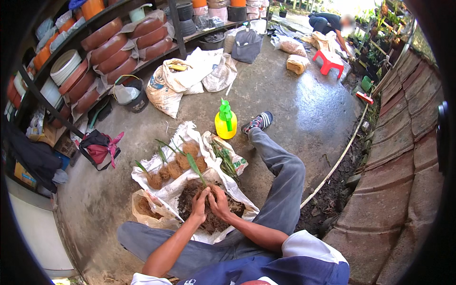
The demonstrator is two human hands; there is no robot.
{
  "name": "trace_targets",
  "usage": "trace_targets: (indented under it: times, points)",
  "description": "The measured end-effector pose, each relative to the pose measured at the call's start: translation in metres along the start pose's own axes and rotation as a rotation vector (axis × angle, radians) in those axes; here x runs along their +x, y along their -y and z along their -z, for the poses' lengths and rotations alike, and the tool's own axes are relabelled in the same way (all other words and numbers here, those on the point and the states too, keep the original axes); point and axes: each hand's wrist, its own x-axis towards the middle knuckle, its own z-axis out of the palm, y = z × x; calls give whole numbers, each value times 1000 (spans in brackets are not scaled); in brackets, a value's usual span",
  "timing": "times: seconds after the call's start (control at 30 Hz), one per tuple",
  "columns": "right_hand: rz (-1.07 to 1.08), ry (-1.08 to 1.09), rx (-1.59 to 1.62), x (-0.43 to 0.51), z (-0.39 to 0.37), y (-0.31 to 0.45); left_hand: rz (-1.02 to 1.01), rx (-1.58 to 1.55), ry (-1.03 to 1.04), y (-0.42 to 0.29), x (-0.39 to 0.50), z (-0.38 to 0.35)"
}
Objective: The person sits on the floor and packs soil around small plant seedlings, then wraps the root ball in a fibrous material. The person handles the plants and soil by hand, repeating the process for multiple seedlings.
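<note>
My left hand (200, 205) and my right hand (219, 203) are cupped together around the root clump of a young plant, whose long green leaf (193, 165) slants up and away. The clump is mostly hidden by my fingers. Beneath them, dark potting soil (185, 199) lies on a white woven sack (173, 195). Several fibre-wrapped root balls (174, 170), some with green leaves, sit together on the sack's far part. At its left stands a plastic bag of brown fibre (146, 208). Green leafy cuttings (223, 158) lie on another sack at the far right.
A yellow pump sprayer (226, 125) stands beyond the sacks, near my slippered foot (258, 122). Filled sacks (164, 87), a black bucket (132, 98) and shelves of brown pots (110, 53) line the left. A person (326, 26) bends beside a red stool (328, 61). Roof tiles (377, 199) border the right.
</note>
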Motion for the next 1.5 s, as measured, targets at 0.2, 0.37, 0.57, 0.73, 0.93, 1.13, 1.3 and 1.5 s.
trace_targets:
  times: [0.2,0.37,0.57,0.73,0.93,1.13,1.3,1.5]
  points:
    - [62,64,-15,9,2,-8,143,-37,29,-12,5,-1]
    - [242,126,-127,15,9,4,175,-83,83,-6,15,11]
    - [265,165,-167,11,5,-5,148,37,20,-7,17,16]
    - [292,98,-128,8,2,-4,-14,144,-15,-13,6,3]
    - [93,18,44,8,-3,-2,16,128,-98,-9,11,0]
    - [252,20,-116,6,-1,0,-24,66,-85,-11,10,-1]
    - [324,-38,-117,5,1,6,42,136,-67,-8,7,5]
    - [291,-81,-122,1,2,1,70,139,-34,1,7,8]
